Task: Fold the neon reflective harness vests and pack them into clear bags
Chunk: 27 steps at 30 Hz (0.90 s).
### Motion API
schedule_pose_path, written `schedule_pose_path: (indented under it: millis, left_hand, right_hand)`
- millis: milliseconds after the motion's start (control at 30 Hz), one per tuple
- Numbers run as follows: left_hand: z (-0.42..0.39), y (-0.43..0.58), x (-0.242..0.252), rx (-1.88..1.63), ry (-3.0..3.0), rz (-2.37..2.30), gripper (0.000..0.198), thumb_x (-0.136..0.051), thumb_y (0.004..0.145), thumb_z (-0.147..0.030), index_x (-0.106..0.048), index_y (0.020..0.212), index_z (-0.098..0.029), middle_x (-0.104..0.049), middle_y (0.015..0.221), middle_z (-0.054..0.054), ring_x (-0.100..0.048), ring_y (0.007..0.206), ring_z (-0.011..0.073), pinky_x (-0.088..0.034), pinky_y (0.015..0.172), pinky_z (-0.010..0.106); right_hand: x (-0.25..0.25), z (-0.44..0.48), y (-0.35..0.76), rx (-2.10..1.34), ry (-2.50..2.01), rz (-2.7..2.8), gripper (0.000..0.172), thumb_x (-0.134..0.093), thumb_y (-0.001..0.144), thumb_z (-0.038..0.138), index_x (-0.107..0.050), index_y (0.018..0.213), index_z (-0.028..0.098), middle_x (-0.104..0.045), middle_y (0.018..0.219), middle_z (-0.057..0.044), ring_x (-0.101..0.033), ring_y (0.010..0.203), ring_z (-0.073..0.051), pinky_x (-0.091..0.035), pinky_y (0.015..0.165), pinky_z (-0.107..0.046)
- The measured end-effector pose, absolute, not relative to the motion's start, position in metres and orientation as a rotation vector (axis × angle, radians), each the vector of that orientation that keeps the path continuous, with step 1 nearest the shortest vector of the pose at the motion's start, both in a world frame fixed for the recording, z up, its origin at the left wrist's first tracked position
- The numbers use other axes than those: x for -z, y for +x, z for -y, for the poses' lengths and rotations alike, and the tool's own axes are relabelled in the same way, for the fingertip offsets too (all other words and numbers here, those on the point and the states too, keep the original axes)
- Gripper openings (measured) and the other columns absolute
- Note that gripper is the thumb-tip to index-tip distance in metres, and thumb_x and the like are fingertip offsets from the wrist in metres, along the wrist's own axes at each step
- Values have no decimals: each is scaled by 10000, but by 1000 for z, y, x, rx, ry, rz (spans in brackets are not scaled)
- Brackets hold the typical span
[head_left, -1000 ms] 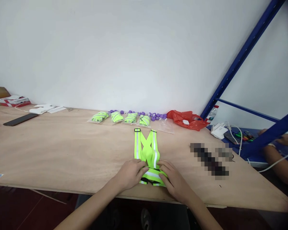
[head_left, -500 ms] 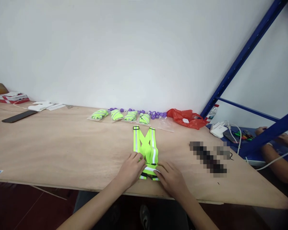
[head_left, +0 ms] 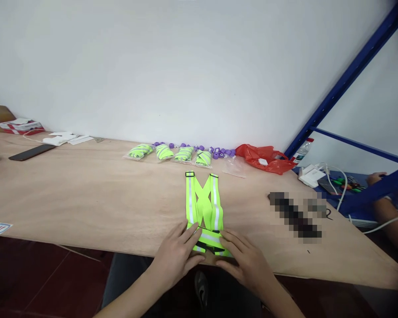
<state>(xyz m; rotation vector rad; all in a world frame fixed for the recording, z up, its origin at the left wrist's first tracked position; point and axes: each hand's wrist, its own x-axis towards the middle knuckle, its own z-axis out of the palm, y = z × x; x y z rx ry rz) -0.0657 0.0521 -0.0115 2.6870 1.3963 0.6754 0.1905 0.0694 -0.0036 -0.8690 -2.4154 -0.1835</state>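
Observation:
A neon-yellow reflective vest made of elastic straps lies flat near the table's front edge. Its two shoulder straps point away from me and cross in the middle; black buckles show at their far ends. Across the near end runs the waist band, with black pieces below it. My left hand rests on the band's left end, fingers stretched out and thumb apart. On the right end lie the extended fingers of my right hand, its thumb toward the table edge. Neither hand grips the band.
Several bagged yellow vests line the back, with purple rolls behind. A red plastic bag, a clear bag and a blue rack are rightward. Another person's arm shows far right. A dark flat bar lies left.
My fingers have gone from bent over the waist band to stretched out on it. Both hands are slightly nearer me and thumbs are spread. The camera view has shifted a little.

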Motion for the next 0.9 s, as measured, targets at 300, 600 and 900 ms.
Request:
schedule_pose_path:
  millis: [300, 600, 900]
  left_hand:
    - [-27, -73, 6, -713, 2604, -1238, 555, -621, 910, -175, -470, 1432, -286, -569, 1436, 38, -514, 1325, 260, -404, 1142, 516]
    - [-44, -69, -10, -828, 2246, -1226, 235, -494, 995, -338, -620, 1155, -221, -699, 1085, 87, -622, 1060, 243, -525, 905, 350]
    - [-87, -54, -12, -833, 2160, -1366, 294, -468, 1009, -377, -659, 880, -195, -654, 965, 62, -582, 941, 227, -456, 863, 335]
  right_hand:
    - [3, -40, 196, 242, -812, 2419, 311, -529, 912, 124, -656, 1185, 204, -718, 1158, -104, -654, 1130, -233, -571, 937, -355]
    - [-19, -57, 195, -131, -824, 2364, 135, -566, 933, 198, -688, 988, 220, -712, 1197, -97, -647, 1146, -232, -541, 994, -365]
    - [-30, -103, 189, -842, -1158, 2252, 384, -411, 1012, 453, -657, 854, 203, -697, 887, -62, -649, 842, -216, -534, 788, -334]
